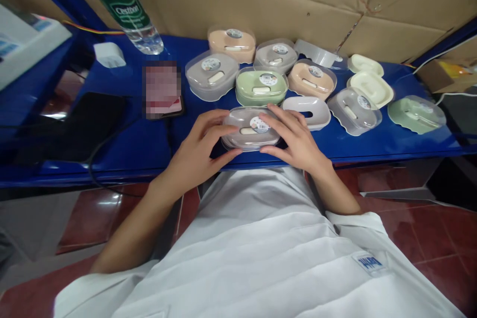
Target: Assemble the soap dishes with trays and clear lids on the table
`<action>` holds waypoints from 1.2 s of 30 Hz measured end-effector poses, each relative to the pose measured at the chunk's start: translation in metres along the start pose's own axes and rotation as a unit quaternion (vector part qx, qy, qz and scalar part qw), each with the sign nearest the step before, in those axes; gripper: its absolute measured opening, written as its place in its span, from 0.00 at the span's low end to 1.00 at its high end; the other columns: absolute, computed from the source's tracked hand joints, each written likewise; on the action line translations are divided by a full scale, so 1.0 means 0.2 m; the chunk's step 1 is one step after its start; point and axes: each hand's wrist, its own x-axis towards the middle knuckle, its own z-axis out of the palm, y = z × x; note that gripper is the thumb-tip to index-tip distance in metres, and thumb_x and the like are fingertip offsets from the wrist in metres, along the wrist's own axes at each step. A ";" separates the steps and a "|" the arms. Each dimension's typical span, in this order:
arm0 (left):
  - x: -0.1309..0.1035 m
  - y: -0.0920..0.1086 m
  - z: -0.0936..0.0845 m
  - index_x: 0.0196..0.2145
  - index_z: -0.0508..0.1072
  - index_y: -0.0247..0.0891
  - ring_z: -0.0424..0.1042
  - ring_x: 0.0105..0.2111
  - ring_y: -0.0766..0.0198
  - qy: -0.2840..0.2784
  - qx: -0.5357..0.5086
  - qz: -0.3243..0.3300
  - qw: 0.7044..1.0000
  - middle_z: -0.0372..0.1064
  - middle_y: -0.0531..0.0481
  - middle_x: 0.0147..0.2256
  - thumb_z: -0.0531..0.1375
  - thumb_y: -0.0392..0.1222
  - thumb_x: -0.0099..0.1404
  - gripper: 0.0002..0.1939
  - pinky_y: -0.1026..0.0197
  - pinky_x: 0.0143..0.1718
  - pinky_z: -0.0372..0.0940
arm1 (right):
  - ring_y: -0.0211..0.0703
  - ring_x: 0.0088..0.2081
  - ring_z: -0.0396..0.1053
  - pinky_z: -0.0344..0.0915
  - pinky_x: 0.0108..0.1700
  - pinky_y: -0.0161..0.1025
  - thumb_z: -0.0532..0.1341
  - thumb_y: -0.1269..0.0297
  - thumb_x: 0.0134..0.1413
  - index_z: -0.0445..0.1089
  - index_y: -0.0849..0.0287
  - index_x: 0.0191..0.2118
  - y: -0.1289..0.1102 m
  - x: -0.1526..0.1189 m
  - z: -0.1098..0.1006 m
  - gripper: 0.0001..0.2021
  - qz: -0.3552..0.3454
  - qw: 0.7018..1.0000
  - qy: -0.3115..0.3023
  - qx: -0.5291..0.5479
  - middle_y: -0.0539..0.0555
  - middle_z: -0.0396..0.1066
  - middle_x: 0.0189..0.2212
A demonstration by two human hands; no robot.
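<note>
Resting between both hands [246, 146]: soap box [250, 134]

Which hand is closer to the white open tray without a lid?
Right. The right hand lies just in front of the white open plastic tray; the left hand is farther left.

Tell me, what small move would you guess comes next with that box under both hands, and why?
Probably pressing the clear lid down. Both the left hand and right hand clasp the grey soap box at the table edge, fingers lying across its lid. The boxes behind, such as the green box, already sit closed, while a white tray lies uncovered.
</note>
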 end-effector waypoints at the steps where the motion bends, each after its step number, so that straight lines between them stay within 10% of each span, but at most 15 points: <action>1: 0.00 0.00 0.00 0.63 0.69 0.47 0.69 0.69 0.48 0.003 0.002 -0.003 1.000 0.66 0.41 0.66 0.68 0.46 0.77 0.21 0.39 0.70 0.68 | 0.62 0.76 0.62 0.58 0.77 0.61 0.55 0.34 0.75 0.65 0.50 0.77 0.00 0.00 0.00 0.37 -0.007 1.000 0.000 -0.001 0.61 0.61 0.77; 28: -0.03 -0.04 0.05 0.54 0.66 0.44 0.69 0.72 0.45 0.022 -0.049 -0.070 0.996 0.66 0.35 0.71 0.73 0.50 0.71 0.24 0.39 0.65 0.75 | 0.56 0.83 0.44 0.52 0.81 0.65 0.59 0.50 0.78 0.59 0.43 0.80 0.00 0.01 0.01 0.31 -0.040 0.998 -0.038 0.014 0.55 0.55 0.80; 36: -0.02 -0.02 0.03 0.62 0.66 0.47 0.69 0.71 0.44 0.046 -0.040 -0.034 0.998 0.66 0.38 0.69 0.73 0.45 0.72 0.28 0.37 0.69 0.73 | 0.65 0.78 0.58 0.60 0.76 0.68 0.64 0.45 0.74 0.62 0.41 0.79 0.00 -0.01 0.01 0.33 -0.015 0.999 -0.018 -0.030 0.60 0.52 0.81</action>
